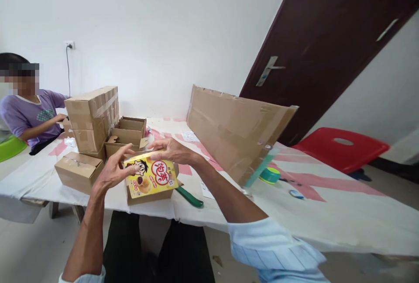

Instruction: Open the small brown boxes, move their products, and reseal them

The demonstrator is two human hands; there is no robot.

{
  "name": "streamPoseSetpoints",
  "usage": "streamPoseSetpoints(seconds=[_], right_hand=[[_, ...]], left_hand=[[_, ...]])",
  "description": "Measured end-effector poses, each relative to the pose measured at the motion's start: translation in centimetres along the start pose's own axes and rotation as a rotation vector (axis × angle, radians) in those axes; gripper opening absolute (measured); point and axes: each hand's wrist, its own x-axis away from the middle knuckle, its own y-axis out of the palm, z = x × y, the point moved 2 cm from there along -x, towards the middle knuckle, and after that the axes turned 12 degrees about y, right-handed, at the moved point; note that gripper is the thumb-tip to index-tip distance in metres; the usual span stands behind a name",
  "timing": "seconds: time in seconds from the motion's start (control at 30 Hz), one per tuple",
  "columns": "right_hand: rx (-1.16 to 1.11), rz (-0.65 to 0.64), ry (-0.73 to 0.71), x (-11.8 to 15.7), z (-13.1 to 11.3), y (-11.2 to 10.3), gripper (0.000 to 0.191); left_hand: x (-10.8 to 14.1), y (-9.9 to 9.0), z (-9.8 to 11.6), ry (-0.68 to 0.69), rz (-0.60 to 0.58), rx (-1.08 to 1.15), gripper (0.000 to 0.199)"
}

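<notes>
A yellow snack box [151,177] with a cartoon face and red lettering leans tilted in the mouth of a small open cardboard box [152,198] at the table's near edge. My left hand [115,168] grips its upper left side, thumb across the printed front and fingers raised over the top. At the upper right, my right hand [172,150] holds the top edge, its fingers reaching over towards the left. A green curved handle [190,197] lies just right of the cardboard box; its other end is partly hidden.
Taped cartons [90,119] are stacked at left, with a closed carton [78,170] before them and open boxes [126,136] beside them. A large cardboard sheet [238,130] stands behind; a tape roll [270,175] lies right. A person [36,115] sits far left, near a red chair's [343,148] opposite side.
</notes>
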Motion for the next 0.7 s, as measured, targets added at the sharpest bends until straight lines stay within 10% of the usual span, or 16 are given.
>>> streamPoseSetpoints(seconds=[0.13,0.27,0.37,0.7], right_hand=[[-0.055,0.1,-0.11,-0.8,-0.3,0.3,0.058],[-0.241,0.412,-0.202,-1.1,2.0,0.5,0.067],[-0.319,0.356,-0.126,-1.4,4.1,2.8,0.074],[-0.448,0.368,0.076,-3.6,7.9,8.1,0.062]], left_hand=[[0.2,0.7,1.1,-0.094,-0.087,0.135,0.061],[1.1,0.5,-0.8,-0.173,0.405,0.26,0.07],[1.1,1.2,-2.0,-0.162,0.641,0.368,0.073],[2.4,3.2,-5.7,-0.227,0.519,0.122,0.066]])
